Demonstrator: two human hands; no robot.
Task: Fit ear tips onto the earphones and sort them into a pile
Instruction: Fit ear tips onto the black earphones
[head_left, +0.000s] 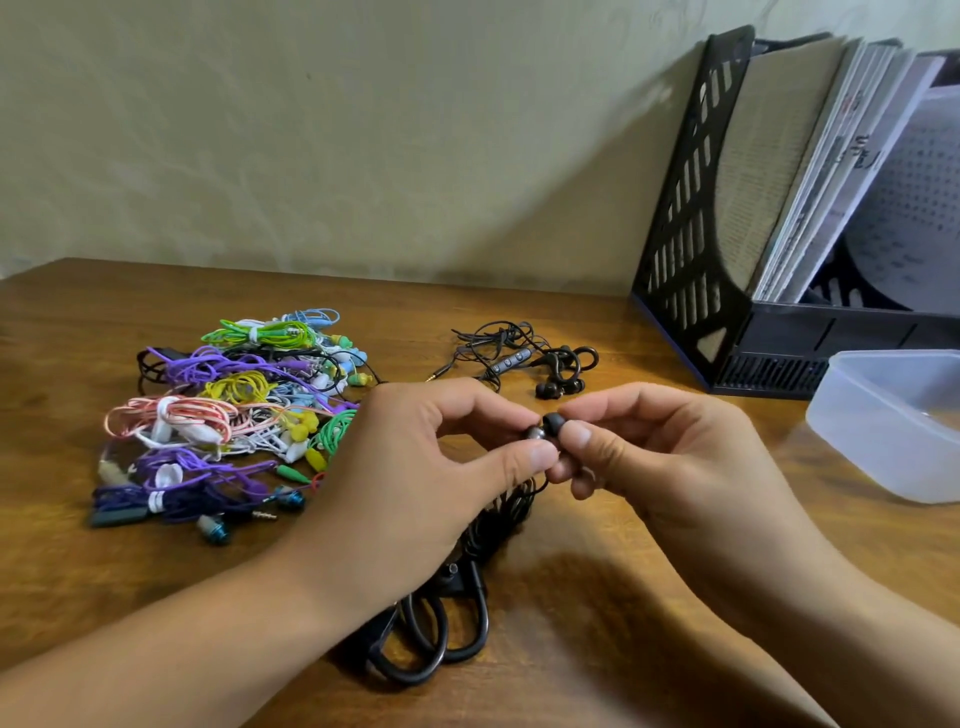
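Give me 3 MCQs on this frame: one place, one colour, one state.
1. Where does the pile of coloured earphones lie?
A. left of the hands
B. inside the clear plastic tub
C. in the file rack

2. What colour is the ear tip?
A. white
B. black
C. green

3. What is the left hand doing?
A. lying flat
B. pinching the earbud
C. hanging idle

Key: 1 A, the pile sits on the table left of both hands; 2 B, it looks black in the right hand; 3 B, thumb and forefinger close on the bud.
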